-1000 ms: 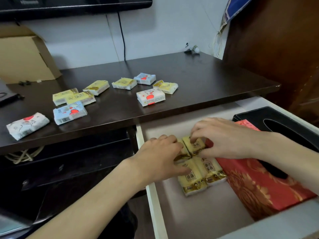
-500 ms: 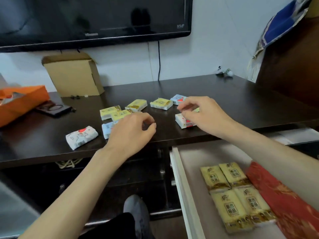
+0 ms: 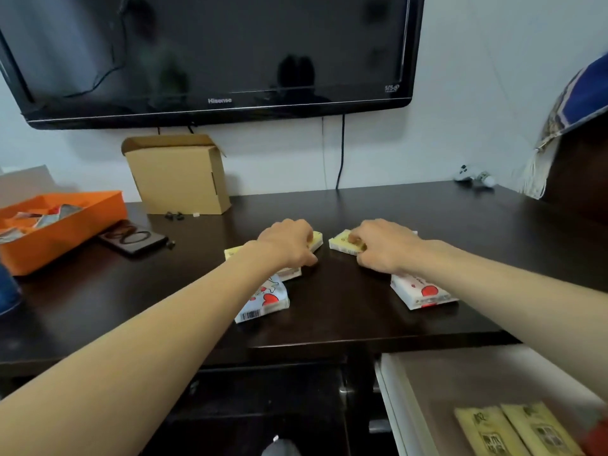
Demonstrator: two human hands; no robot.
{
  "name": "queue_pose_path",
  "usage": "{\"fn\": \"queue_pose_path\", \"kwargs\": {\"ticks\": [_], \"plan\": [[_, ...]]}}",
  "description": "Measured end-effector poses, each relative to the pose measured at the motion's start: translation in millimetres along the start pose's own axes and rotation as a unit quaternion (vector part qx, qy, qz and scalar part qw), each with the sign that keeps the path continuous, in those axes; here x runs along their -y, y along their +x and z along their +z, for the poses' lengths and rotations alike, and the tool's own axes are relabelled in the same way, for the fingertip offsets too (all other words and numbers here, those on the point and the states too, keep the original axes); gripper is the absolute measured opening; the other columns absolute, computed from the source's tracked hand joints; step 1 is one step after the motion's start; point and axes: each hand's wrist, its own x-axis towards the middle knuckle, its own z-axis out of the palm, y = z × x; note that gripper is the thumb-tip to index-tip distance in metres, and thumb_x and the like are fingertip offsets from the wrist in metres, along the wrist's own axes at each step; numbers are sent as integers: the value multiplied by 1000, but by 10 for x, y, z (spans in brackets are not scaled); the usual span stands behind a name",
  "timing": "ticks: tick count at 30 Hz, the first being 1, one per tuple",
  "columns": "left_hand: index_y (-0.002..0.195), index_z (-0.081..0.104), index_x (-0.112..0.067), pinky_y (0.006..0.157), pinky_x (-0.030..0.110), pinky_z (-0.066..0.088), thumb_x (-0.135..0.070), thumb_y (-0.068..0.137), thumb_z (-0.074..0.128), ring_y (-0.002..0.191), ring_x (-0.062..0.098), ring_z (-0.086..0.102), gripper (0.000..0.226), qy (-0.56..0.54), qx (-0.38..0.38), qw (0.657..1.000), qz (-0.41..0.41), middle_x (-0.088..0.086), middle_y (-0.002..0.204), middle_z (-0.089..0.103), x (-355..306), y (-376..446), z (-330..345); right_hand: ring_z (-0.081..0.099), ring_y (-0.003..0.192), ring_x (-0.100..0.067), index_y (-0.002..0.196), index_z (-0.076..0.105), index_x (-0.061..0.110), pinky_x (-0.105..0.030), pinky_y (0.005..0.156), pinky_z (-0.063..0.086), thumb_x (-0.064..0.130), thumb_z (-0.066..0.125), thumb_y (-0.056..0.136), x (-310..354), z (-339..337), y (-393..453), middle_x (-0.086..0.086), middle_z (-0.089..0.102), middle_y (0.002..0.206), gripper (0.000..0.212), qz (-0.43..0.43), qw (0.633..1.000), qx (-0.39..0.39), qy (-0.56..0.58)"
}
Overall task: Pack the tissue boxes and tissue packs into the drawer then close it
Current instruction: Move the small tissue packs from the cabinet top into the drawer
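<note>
Left hand (image 3: 285, 243) and right hand (image 3: 383, 245) each gripping a yellow tissue pack (image 3: 342, 242), Hisense TV (image 3: 217, 57) above

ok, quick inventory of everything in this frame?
yellow tissue packs on desk: at least two, under the hands
white tissue packs with red print: two, desk front
yellow tissue packs in drawer: two visible, bottom right
drawer: one, white, open
desk: one, dark brown
television: one, black, on the wall
cardboard box: one, tan, desk back
tray: one, orange, desk left
phone: one, black, beside the tray
left hand: on a yellow pack
right hand: on a yellow pack
</note>
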Motion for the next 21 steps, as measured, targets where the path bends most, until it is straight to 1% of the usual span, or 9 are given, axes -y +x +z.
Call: {"fn": "queue_pose_path", "kwargs": {"ticks": [2,4,7,9,11,14,16,19,21], "plan": [[122,64,-15,89,43,53,-40,82,73,102,27,62,48,12,-6,1000,9,7,119,66,-21,89,17,61,103,-26,118,68,20,-43,84,54,22,66,83,-4,-38,3,-2,66,114,35,-15,1000,4,-2],[120,66,-15,90,43,52,-46,77,76,105,26,61,54,4,-8,1000,23,5,120,66,-12,141,17,59,114,-25,133,63,20,-39,92,51,30,77,82,-25,-99,-2,0,63,126,54,-38,999,21,32],[130,60,-18,89,36,45,-51,71,81,116,25,55,71,3,12,999,42,4,129,59,49,192,-5,48,136,-24,156,37,20,-33,106,41,35,87,77,-36,-189,-5,-2,48,150,95,-70,991,79,79],[138,52,-19,95,36,42,-49,70,83,124,26,50,80,-3,29,999,39,4,138,54,99,228,-5,42,144,-26,162,23,22,-35,113,39,26,87,78,-33,-214,28,-2,36,161,106,-69,986,119,89],[145,43,-18,103,39,40,-48,71,83,131,27,46,90,-20,42,999,28,5,145,49,133,275,8,49,137,-27,163,21,24,-33,104,49,13,83,81,-34,-211,69,-1,30,165,103,-56,980,158,109],[148,37,-17,106,40,39,-49,72,82,133,27,44,94,-41,41,998,4,4,149,45,171,342,48,63,104,-16,160,30,24,-17,67,55,1,76,84,-45,-191,131,-1,37,160,92,-40,971,183,145],[146,40,-17,104,41,42,-50,72,81,130,27,47,90,-55,36,998,-7,4,146,49,186,364,75,63,107,-19,157,38,23,-19,69,56,3,79,83,-50,-183,150,0,42,157,87,-43,977,158,137],[138,46,-17,96,41,47,-53,68,82,118,24,54,87,-51,-10,999,-7,3,135,56,184,328,79,51,132,-23,153,43,23,-33,100,47,28,89,75,-54,-182,135,2,50,148,91,-68,995,62,44],[133,50,-18,93,42,48,-55,65,82,112,23,54,84,-34,-77,996,-7,3,128,58,153,256,32,51,127,-22,152,43,25,-39,98,46,42,88,71,-63,-183,75,2,51,138,95,-69,997,-9,37]]}}
